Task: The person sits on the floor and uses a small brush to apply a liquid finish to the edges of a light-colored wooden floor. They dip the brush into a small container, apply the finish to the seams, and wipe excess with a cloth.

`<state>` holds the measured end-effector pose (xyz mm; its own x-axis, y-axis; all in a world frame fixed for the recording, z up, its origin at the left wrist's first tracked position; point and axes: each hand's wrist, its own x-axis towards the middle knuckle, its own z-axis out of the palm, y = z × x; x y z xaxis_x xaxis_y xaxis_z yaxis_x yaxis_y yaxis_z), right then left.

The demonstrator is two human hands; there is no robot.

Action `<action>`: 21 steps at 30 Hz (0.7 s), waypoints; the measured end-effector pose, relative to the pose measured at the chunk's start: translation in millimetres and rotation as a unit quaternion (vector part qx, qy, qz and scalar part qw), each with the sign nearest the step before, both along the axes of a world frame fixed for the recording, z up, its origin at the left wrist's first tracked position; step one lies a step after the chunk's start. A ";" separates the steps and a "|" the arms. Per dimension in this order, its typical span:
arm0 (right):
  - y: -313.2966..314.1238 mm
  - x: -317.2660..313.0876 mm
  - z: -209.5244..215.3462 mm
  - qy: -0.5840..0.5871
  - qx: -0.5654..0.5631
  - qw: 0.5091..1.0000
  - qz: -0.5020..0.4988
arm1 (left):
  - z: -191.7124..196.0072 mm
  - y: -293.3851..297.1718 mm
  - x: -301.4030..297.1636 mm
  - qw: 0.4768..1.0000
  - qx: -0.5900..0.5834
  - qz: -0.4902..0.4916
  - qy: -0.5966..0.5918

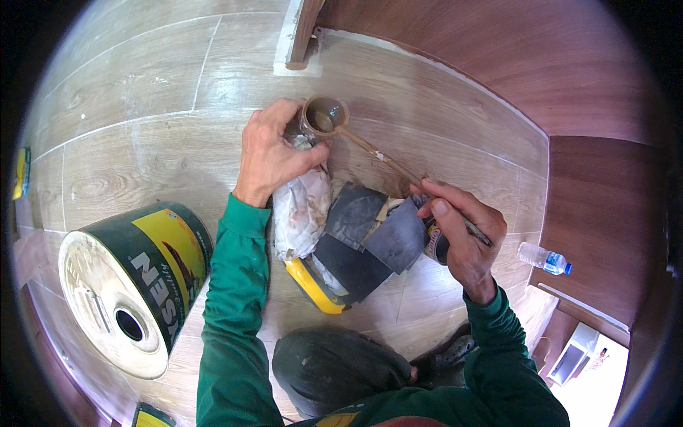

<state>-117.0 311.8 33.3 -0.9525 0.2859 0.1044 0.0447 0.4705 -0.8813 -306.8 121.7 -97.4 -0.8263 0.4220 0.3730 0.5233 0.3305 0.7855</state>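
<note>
My left hand (274,153) is closed around the side of a small round cup (326,115) with a brown-stained rim and some brownish liquid inside. A long, thin stick (384,158) slants from my right hand to the rim of this cup; I cannot tell whether its tip is joined to it. The fingers of my right hand (466,228) pinch the stick's other end. Below my left hand lies a crumpled, stained white cloth (302,213). Dark sandpaper sheets (395,236) overlap beside it. A small can (435,245) is partly hidden behind my right hand.
A large green and yellow metal drum (167,245) lies tilted at left. A yellow-edged tool (313,286) pokes out under the sandpaper. A water bottle (544,258) lies at right by the brown wood panels (590,206). A post (304,35) stands at the far side.
</note>
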 end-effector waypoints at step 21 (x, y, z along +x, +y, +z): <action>26.8 -26.0 9.5 0.078 0.111 0.991 -0.019 | 2.7 0.3 0.8 0.998 0.004 -0.013 -0.058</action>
<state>-143.0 338.6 42.8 -0.9085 0.2753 0.3143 -0.0629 0.6536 -0.7542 -306.1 121.9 -94.7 -0.8531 0.4412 0.2786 0.4370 0.3123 0.8435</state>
